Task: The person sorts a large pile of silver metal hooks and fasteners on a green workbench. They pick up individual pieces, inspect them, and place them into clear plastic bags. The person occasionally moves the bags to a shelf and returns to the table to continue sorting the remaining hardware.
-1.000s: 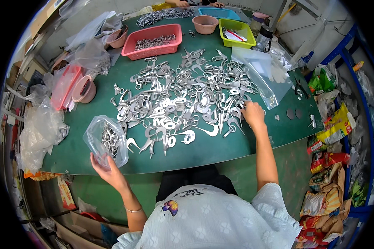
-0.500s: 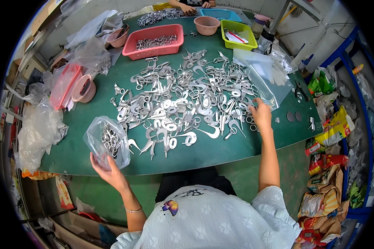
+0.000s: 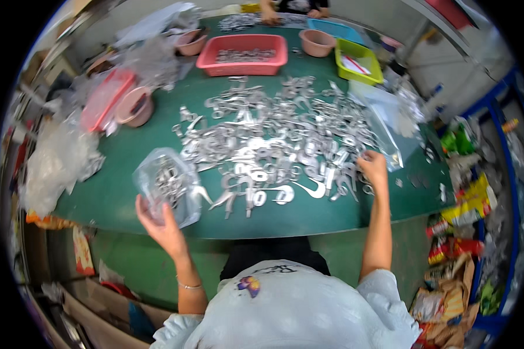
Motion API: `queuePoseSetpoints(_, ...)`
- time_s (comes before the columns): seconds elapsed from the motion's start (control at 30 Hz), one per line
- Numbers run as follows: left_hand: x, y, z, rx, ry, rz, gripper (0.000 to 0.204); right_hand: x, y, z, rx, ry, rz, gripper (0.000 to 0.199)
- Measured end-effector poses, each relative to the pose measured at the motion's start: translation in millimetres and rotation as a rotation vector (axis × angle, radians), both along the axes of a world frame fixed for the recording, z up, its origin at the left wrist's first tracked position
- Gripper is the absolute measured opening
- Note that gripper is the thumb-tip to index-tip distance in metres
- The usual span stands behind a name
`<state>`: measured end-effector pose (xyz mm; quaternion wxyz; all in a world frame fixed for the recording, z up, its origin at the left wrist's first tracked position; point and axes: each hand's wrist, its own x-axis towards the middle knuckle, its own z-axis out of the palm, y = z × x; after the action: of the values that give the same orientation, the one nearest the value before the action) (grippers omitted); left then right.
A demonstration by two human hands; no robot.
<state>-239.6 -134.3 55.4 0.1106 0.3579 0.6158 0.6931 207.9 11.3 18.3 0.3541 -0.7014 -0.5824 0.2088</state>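
We see a clear plastic bag (image 3: 148,179) at the left of centre, its thin, creased film standing around a clump of grey metal pieces (image 3: 170,181). Our left hand (image 3: 166,234) is spread wide against the bag's lower side, thumb apart from the fingers; how firmly it grips, we cannot tell. Our right hand (image 3: 375,166) is narrow, fingers bent together at the right border of the metal pile (image 3: 279,142); blur keeps us from telling whether they pinch a piece.

Between the pile and the curved front edge of the green tabletop (image 3: 308,220) runs a smooth green band, and another lies left of the bag. The bag sits near that edge. Right of our right hand, green surface reaches to flat dark discs (image 3: 418,180) near the right rim.

The pile mixes rings, hooks and flat, slotted plates, dull grey to bright silver. Beyond it, at upper centre, stands a pink plastic basket (image 3: 241,70) holding more metal; toward upper right, a round pink bowl (image 3: 317,45) and a yellow-green basket (image 3: 358,75). A glossy clear sheet (image 3: 385,132) lies right of the pile; crumpled translucent plastic (image 3: 58,168) bulges at the left.
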Motion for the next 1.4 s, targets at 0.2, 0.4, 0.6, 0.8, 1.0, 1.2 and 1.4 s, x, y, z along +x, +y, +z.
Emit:
queuePoseSetpoints(0.2, 5, 4, -5, -0.007, -0.014, -0.093, 0.056, -182, -21, 77, -0.500, 1.107, 0.691, 0.025)
queuePoseSetpoints(0.4, 6, 6, 2, 0.005, -0.042, -0.130, 0.055, -352, -24, 60, -0.638, 1.026, 0.883, 0.028)
queuePoseSetpoints(0.6, -3, 4, -3, 0.058, -0.046, -0.110, 0.053, -313, -41, 54, -0.182, 0.717, 1.037, 0.044)
queuePoseSetpoints(0.8, -2, 5, -3, 0.032, -0.050, -0.120, 0.052, -135, 18, 4, 0.253, -0.155, 0.140, 0.026)
queuePoseSetpoints(1.0, 6, 11, 6, 0.026, -0.149, -0.096, 0.050, -82, 41, -28, 0.160, -0.442, 0.057, 0.012)
queuePoseSetpoints(1.2, 3, 13, 2, 0.021, -0.166, -0.106, 0.050, -120, 59, -12, 0.285, -0.166, 0.188, 0.012)
queuePoseSetpoints(1.4, 3, 16, 7, 0.032, -0.162, -0.127, 0.051, -123, 88, -20, 0.234, -0.748, 0.343, 0.009)
